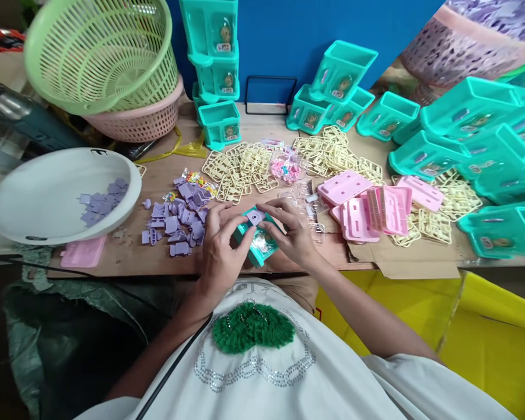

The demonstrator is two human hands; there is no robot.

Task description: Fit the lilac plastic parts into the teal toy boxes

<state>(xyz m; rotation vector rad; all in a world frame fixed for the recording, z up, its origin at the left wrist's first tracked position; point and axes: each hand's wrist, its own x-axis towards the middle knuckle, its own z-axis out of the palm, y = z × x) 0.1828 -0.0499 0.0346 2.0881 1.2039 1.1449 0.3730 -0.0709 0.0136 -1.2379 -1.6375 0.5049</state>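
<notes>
At the table's front edge, my left hand [224,244] and my right hand [294,232] are both closed around a small teal plastic box [262,246]. A flat purple plastic piece [254,217] with a dark round hole lies across its top end, pinched between my fingers and thumbs. Through the box's open side something clear and shiny shows, too small to name. Just left of my left hand lies a heap of loose purple plastic pieces [188,219]. Clear plastic parts [308,204] are scattered beyond my right hand.
Cream part frames [240,166] lie behind my hands, near pink panels [354,216]. Stacked teal boxes [485,154] stand right, others [219,125] at the back. A white bowl [26,192] holds purple pieces at left, below a green basket [100,52] and a steel-topped flask [26,116].
</notes>
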